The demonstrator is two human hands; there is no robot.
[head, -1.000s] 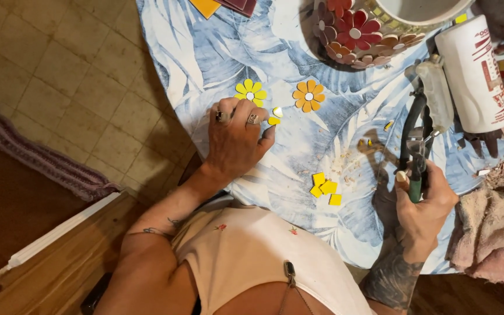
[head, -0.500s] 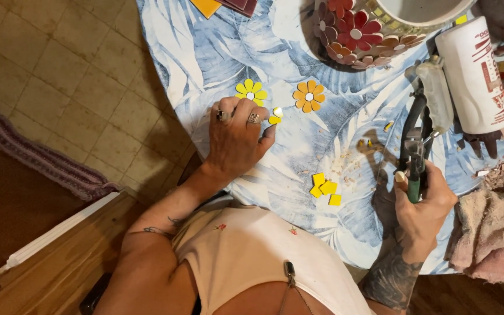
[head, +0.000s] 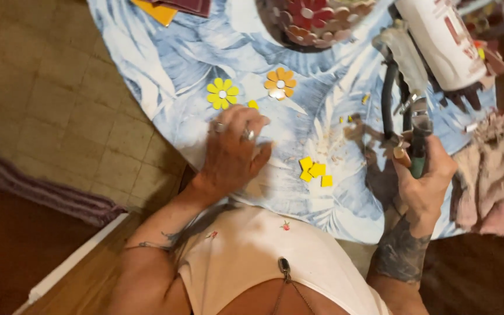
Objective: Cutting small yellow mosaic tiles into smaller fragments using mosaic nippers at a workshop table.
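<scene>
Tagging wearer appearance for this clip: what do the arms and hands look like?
Both arms bare, no sleeves. Left hand wears rings on two fingers, with a thin bracelet on the forearm. Right hand shows no rings; a dark tattoo covers the right forearm.

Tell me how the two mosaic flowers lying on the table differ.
The yellow flower has yellow petals; the orange flower has orange ones. The yellow flower lies nearer the table's edge, just above the left hand; the orange flower sits closer to the mosaic pot. Both lie flat and have pale centres.

Ringed left hand (head: pixel 231 153), tattooed right forearm (head: pixel 401 254), pale pink top (head: pixel 263 262)
</scene>
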